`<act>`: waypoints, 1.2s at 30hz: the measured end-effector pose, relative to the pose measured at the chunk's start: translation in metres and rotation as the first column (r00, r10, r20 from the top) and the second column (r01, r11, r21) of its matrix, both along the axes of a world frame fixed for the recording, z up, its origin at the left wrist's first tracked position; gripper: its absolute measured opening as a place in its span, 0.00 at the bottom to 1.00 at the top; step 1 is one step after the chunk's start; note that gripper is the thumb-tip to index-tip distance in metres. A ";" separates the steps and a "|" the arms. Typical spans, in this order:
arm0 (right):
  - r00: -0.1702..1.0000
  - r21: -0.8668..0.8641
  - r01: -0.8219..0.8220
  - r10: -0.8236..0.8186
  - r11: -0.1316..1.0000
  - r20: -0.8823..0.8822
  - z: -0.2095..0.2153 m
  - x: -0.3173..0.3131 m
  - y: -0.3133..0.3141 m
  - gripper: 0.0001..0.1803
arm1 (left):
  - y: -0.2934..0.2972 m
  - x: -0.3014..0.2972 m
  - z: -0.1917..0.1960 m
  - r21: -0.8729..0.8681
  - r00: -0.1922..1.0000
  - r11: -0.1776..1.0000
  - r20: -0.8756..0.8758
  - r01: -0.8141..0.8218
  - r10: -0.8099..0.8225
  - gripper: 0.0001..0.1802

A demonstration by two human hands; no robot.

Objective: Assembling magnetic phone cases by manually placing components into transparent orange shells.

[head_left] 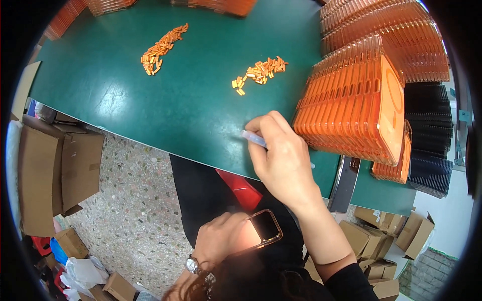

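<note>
My left hand, low over my lap and slightly blurred, grips a clear phone case with an orange rim. The case is tilted, with its rounded corner toward the right. Above the table's near edge, my right hand is closed around a slim, translucent whitish pen-like stick. The stick's tip points left; its other end is mostly hidden by the hand. Farther back on the green table lie two loose piles of small orange pieces, a right pile and a left pile.
A stack of orange phone cases stands right of my right hand, with more orange stacks behind. Dark stacks rise at the far right. A dark flat object lies at the table's edge. Cardboard boxes stand on the floor.
</note>
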State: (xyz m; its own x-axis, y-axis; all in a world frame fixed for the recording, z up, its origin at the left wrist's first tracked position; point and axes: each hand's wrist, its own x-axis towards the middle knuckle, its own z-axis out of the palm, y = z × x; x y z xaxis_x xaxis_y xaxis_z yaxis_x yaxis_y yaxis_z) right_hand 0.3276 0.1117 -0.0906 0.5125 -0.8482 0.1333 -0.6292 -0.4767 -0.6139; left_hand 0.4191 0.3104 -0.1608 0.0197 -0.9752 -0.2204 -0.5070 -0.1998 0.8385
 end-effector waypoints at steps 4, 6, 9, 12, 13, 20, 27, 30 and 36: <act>0.997 0.171 0.002 -0.016 0.985 0.082 0.006 -0.011 -0.002 0.04 | 0.003 0.000 0.000 0.015 1.000 1.000 0.005 0.003 -0.003 0.07; 0.991 0.148 -0.001 -0.020 0.989 0.135 0.003 -0.017 -0.007 0.06 | 0.002 -0.001 0.000 0.010 1.000 1.000 -0.001 0.010 -0.010 0.07; 0.997 0.167 -0.018 0.006 0.986 0.075 0.006 -0.017 -0.009 0.06 | -0.001 -0.002 0.002 0.000 0.999 1.000 0.024 0.026 -0.026 0.07; 1.000 0.141 0.003 -0.007 0.990 0.031 0.004 -0.011 -0.005 0.05 | -0.001 -0.002 0.003 0.001 0.998 1.000 0.053 0.023 -0.023 0.07; 1.000 0.137 0.004 -0.006 0.991 0.015 0.004 -0.010 -0.004 0.05 | -0.001 -0.003 0.004 -0.010 0.998 1.000 0.056 0.010 -0.010 0.07; 0.995 0.111 -0.020 0.030 0.994 -0.092 0.007 -0.014 0.004 0.06 | -0.001 0.000 0.011 -0.021 0.998 0.998 0.029 -0.063 0.063 0.09; 0.936 0.117 -0.352 0.345 0.929 0.071 0.032 -0.056 0.068 0.13 | -0.012 0.002 0.032 0.070 0.991 0.989 0.036 -0.131 0.129 0.06; 0.893 0.162 -0.450 0.448 0.878 0.049 0.000 -0.086 0.082 0.13 | -0.016 -0.004 0.033 0.054 0.993 0.991 0.002 -0.119 0.119 0.06; 0.871 0.085 -0.485 0.490 0.870 -0.047 -0.040 -0.117 0.079 0.11 | -0.018 -0.023 0.030 0.066 0.996 0.997 0.079 0.043 -0.048 0.06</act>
